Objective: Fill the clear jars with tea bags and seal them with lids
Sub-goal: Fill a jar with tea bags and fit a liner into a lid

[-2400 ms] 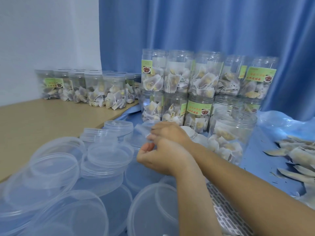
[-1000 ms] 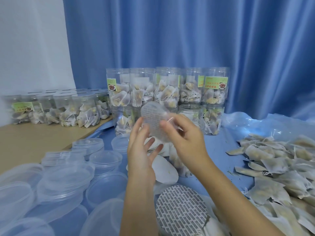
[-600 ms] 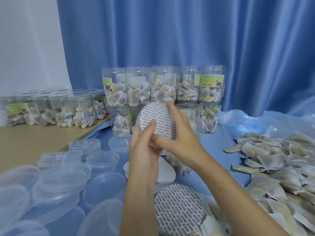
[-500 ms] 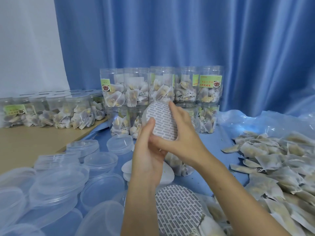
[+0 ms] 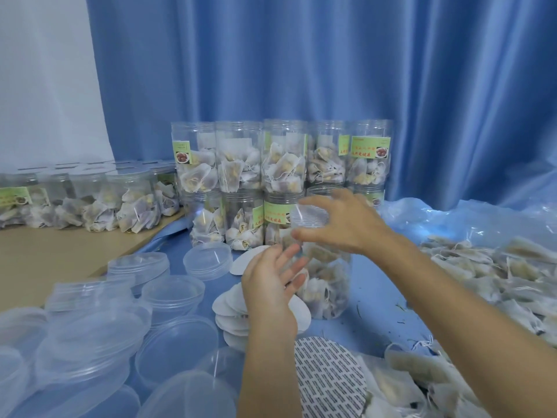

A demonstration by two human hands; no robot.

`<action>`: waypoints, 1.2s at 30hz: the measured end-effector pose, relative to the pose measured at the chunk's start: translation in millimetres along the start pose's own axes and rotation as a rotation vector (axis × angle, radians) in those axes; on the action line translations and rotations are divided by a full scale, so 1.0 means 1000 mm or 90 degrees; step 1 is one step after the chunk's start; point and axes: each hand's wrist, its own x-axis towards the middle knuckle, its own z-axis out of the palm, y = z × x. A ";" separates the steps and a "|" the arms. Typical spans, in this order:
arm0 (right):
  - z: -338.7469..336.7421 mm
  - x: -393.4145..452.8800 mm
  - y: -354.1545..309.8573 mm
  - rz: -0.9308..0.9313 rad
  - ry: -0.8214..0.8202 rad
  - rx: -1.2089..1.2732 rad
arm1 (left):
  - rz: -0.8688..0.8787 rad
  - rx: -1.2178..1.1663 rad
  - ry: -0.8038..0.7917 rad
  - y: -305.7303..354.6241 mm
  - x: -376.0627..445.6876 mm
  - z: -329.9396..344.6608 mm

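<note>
1. right hand [image 5: 346,224] fingers are pinching the liner [image 5: 309,217] onto the jar [image 5: 327,282] mouth - the jar is standing mid-surface.
2. left hand [image 5: 271,282] is hovering beside it, fingers loose, holding nothing.
3. the liner is looking thin and floppy - best held by its rim.

Bright, even, cool light fills the scene, with glossy vertical sheen on the pleated blue satin curtain [image 5: 331,70] and only faint, soft shadows below it. Wide-angle distortion bows the curtain's folds outward toward the frame edges. The stacked clear plastic lids [image 5: 90,333] at lower left appear soft, and both hands show slight motion blur.
</note>
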 end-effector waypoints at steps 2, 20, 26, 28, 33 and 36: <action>-0.005 0.009 0.005 0.007 -0.068 0.029 | -0.014 0.004 0.028 0.000 0.002 -0.001; 0.000 -0.034 0.013 -0.025 0.034 0.055 | -0.038 0.068 0.062 -0.006 -0.001 0.004; 0.008 -0.063 0.011 -0.082 0.132 0.060 | 0.009 0.208 0.097 -0.014 0.005 0.005; 0.006 -0.067 0.008 -0.100 0.147 0.060 | 0.013 0.248 0.097 -0.015 0.005 0.006; -0.015 -0.069 0.007 -0.092 0.306 0.360 | -0.016 0.149 0.022 -0.008 -0.004 0.004; -0.018 -0.070 0.003 -0.103 0.272 0.557 | 0.014 0.020 -0.052 -0.001 -0.007 0.002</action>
